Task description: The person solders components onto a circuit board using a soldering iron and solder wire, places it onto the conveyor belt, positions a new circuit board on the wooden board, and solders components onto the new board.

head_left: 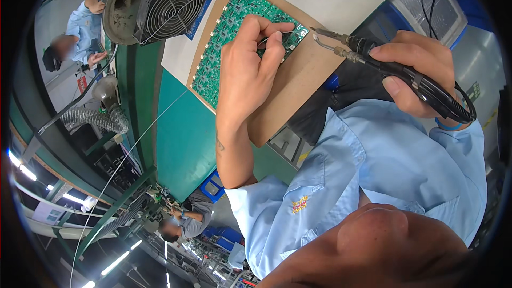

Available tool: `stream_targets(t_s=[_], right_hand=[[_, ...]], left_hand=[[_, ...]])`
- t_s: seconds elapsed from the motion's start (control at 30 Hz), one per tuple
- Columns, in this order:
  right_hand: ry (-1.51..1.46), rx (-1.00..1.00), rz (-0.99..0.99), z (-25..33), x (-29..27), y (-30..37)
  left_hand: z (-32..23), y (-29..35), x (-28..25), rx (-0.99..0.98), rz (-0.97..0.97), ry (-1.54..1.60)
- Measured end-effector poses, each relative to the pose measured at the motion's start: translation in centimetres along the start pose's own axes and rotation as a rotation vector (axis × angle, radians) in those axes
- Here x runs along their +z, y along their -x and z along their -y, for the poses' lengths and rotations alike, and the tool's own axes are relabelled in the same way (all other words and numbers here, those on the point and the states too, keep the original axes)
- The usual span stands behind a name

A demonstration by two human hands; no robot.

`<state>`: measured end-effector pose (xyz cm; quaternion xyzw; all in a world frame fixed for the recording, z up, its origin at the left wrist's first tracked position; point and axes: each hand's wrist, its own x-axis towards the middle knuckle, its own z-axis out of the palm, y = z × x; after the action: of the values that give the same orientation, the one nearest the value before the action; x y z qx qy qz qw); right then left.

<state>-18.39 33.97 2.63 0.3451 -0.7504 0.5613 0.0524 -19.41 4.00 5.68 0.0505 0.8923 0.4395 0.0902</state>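
Steadily, your right hand (416,72) grips a black-handled soldering iron (397,68), fingers wrapped over the handle, its pointed tip and a thin bent tube aimed left. Your left hand (248,58) rests over the board, thumb and forefinger pinched on a thin dark piece (285,34); too small to tell what.

Under and just beyond that left hand: the circuit board (241,13). Green, flat, crowded with small parts, pale connectors along its far-left edge. Middle hidden by your hand. No damage shows from here. It lies on a brown sheet (296,82), which spreads out to the right of your left wrist.

Step in hand, my reading: hot-tip work at the board's right-hand corner. Tip sits just beside that corner; contact can't be made out. Next move calls for a steady left pinch, fine aim, and fingertips clear of the heat.

Farther past the left hand, to its left: a caged fan (173,10). Farthest left, a co-worker in a blue sleeve (80,20).
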Motion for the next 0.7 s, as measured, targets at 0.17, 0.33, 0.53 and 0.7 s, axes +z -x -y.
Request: stream_targets(t_s=[0.17, 0.33, 0.53, 0.7], right_hand=[[-0.018, -0.015, -0.014, -0.1, 0.3, -0.2], [-0.01, 0.009, 0.005, 0.0, 0.4, -0.4], [-0.005, 0.021, -0.001, 0.0, 0.6, -0.6], [-0.002, 0.014, -0.005, -0.1, 0.6, -0.6]], left_hand=[[-0.7, -0.3, -0.4, -0.036, 0.043, -0.033], [-1.4, -0.4, -0.5, -0.114, 0.097, -0.064], [-1.3, -0.4, -0.4, -0.094, 0.087, -0.056], [-1.2, -0.4, -0.5, -0.093, 0.084, -0.05]])
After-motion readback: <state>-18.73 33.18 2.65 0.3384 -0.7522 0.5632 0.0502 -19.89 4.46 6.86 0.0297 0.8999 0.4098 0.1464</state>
